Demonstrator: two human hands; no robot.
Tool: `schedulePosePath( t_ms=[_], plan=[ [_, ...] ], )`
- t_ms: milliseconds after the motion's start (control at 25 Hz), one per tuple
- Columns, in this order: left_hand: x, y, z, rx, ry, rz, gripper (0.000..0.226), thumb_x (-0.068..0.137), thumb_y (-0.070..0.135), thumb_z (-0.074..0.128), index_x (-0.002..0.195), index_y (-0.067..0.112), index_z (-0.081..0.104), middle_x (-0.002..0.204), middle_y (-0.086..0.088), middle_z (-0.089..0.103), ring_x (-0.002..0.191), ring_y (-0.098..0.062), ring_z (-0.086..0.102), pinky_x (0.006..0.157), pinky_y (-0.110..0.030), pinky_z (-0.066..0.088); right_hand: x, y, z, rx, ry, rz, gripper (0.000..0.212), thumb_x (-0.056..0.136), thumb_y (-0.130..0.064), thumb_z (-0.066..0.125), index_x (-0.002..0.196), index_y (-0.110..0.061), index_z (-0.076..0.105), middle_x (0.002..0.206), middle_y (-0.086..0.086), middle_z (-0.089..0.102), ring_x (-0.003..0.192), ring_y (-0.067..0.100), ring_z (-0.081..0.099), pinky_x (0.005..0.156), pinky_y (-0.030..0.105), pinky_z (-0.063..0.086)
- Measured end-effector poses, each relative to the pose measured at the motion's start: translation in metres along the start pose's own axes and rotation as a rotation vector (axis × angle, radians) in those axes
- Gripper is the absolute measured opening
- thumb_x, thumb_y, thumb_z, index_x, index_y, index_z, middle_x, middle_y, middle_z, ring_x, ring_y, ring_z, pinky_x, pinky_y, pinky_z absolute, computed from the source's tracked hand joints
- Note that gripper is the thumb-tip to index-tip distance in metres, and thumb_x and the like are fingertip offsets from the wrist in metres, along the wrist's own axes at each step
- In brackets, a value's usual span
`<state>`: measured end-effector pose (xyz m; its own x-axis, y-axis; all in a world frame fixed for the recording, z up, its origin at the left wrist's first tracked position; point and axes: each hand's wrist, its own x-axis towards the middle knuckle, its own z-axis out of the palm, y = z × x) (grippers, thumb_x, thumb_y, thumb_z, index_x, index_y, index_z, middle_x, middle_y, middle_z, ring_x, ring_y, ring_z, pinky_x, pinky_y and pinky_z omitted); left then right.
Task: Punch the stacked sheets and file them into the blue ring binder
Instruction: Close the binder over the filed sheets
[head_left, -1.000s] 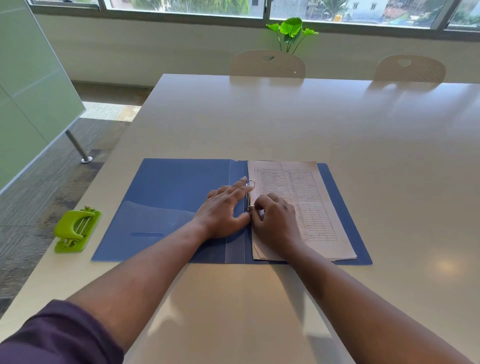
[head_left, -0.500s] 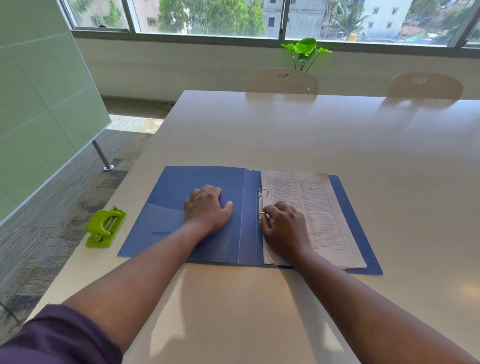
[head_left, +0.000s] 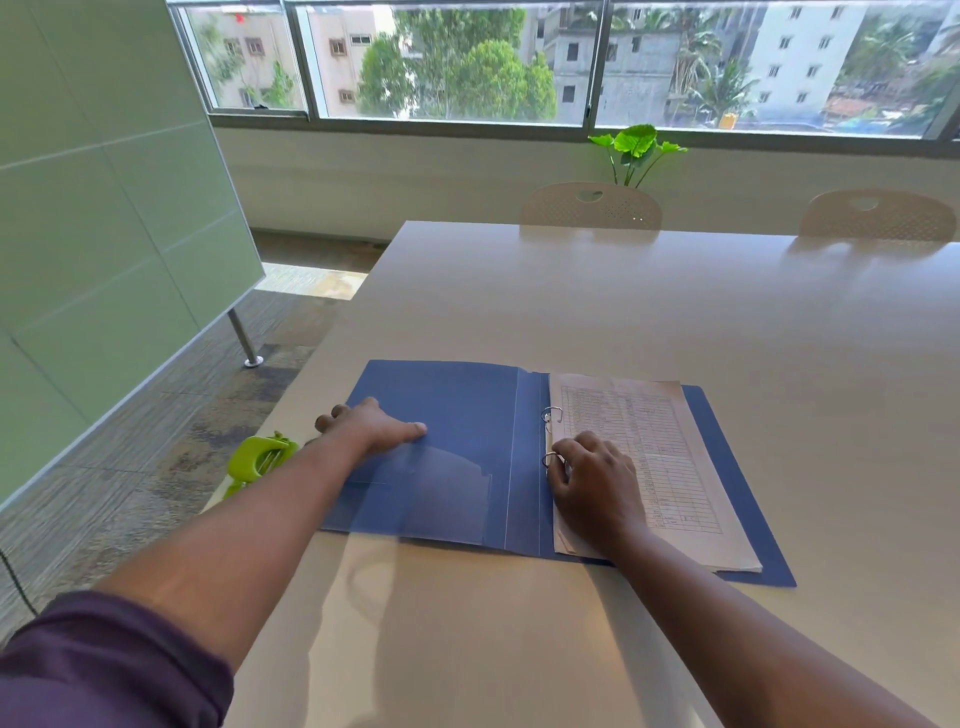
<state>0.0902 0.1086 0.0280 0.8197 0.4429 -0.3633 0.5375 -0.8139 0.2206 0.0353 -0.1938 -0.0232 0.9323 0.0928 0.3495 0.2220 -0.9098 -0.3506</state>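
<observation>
**Sheets seated on the rings, cover about to close**

The stacked sheets (head_left: 654, 462) lie on the right half of the open blue ring binder (head_left: 467, 415), their punched margin threaded over the two metal rings (head_left: 551, 415), which appear closed. Your right hand (head_left: 597, 483) rests on the stack beside the lower ring, fingers curled against the paper, apparently to pin the margin so the sheets cannot ride up. Your left hand (head_left: 371, 426) lies at the outer edge of the left cover, fingers bent over that edge, thumb flat on the blue surface, a hold suited to lifting the cover shut. The binder sits near your edge of the desk (head_left: 675, 312). The green hole punch (head_left: 257, 460) stands just beyond the left hand, by the desk's edge.
</observation>
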Motion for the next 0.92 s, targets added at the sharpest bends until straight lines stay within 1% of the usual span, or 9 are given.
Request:
schedulePosePath(
  t_ms=[120,280,400,480,520,560,640,760,920],
  plan=[
    [-0.001,0.000,-0.006,-0.030,0.013,-0.018,0.110,0.067,0.080,0.069,0.153,0.022,0.032,0.149,-0.019,0.037,0.135,-0.039,0.035,0.102,-0.041,0.036,0.000,0.001,0.001,0.002,-0.001,0.005,0.019,0.098,-0.029,0.055,0.095,-0.019,0.071,0.099,0.002,0.068,0.088,0.029,0.061,0.080,0.041,0.045],
    [0.007,-0.012,-0.021,-0.311,-0.032,-0.019,0.115,0.068,0.063,0.085,0.155,0.015,0.028,0.157,-0.019,0.032,0.142,-0.037,0.035,0.114,-0.045,0.037,0.001,0.002,0.002,0.014,-0.021,0.032,0.020,0.098,-0.031,0.053,0.095,-0.020,0.070,0.099,0.001,0.066,0.091,0.029,0.060,0.082,0.040,0.043],
    [0.011,-0.023,-0.032,-0.470,-0.052,0.020,0.097,0.076,0.046,0.088,0.147,0.001,0.039,0.152,-0.018,0.045,0.136,-0.034,0.047,0.101,-0.037,0.041,0.000,0.003,0.002,0.023,-0.021,0.028,0.020,0.098,-0.031,0.053,0.096,-0.020,0.070,0.099,0.000,0.066,0.091,0.028,0.060,0.081,0.040,0.042],
    [0.014,-0.025,-0.039,-0.532,-0.026,0.052,0.073,0.081,0.037,0.086,0.133,-0.001,0.053,0.142,-0.019,0.054,0.125,-0.034,0.056,0.090,-0.035,0.042,0.001,0.004,0.002,0.025,-0.020,0.020,0.020,0.098,-0.030,0.052,0.095,-0.020,0.070,0.099,0.000,0.066,0.090,0.028,0.059,0.080,0.040,0.042],
    [0.014,-0.025,-0.043,-0.551,0.010,0.067,0.056,0.082,0.035,0.085,0.119,0.001,0.060,0.135,-0.018,0.059,0.116,-0.034,0.060,0.087,-0.035,0.044,0.000,0.004,0.002,0.024,-0.021,0.017,0.021,0.098,-0.030,0.052,0.095,-0.020,0.070,0.099,0.000,0.066,0.090,0.027,0.059,0.080,0.039,0.042],
    [0.011,-0.024,-0.048,-0.547,0.054,0.077,0.040,0.082,0.034,0.084,0.101,0.006,0.062,0.126,-0.017,0.064,0.106,-0.033,0.062,0.085,-0.034,0.048,0.000,0.003,0.002,0.021,-0.024,0.013,0.021,0.098,-0.030,0.051,0.095,-0.020,0.070,0.100,0.000,0.066,0.089,0.027,0.059,0.080,0.039,0.042],
    [0.005,-0.018,-0.060,-0.432,0.130,0.095,0.030,0.079,0.035,0.079,0.084,0.013,0.059,0.106,-0.013,0.069,0.095,-0.033,0.065,0.084,-0.035,0.054,0.000,0.003,0.002,0.014,-0.025,0.003,0.023,0.099,-0.030,0.050,0.096,-0.021,0.070,0.101,0.000,0.066,0.089,0.026,0.059,0.078,0.039,0.041],
    [-0.011,-0.006,-0.079,-0.321,0.194,0.152,0.018,0.080,0.026,0.068,0.085,0.009,0.062,0.092,-0.013,0.068,0.079,-0.029,0.065,0.071,-0.033,0.053,0.000,0.002,0.000,0.014,-0.021,0.000,0.023,0.099,-0.030,0.050,0.095,-0.020,0.070,0.100,0.000,0.066,0.089,0.027,0.060,0.075,0.037,0.037],
    [-0.023,0.006,-0.109,-0.367,0.170,0.246,0.022,0.083,0.009,0.053,0.100,0.002,0.065,0.095,-0.019,0.069,0.080,-0.032,0.069,0.068,-0.039,0.058,0.002,0.002,-0.001,0.017,-0.029,0.014,0.023,0.099,-0.030,0.050,0.095,-0.021,0.070,0.101,0.000,0.066,0.091,0.027,0.060,0.076,0.036,0.035]
  ],
)
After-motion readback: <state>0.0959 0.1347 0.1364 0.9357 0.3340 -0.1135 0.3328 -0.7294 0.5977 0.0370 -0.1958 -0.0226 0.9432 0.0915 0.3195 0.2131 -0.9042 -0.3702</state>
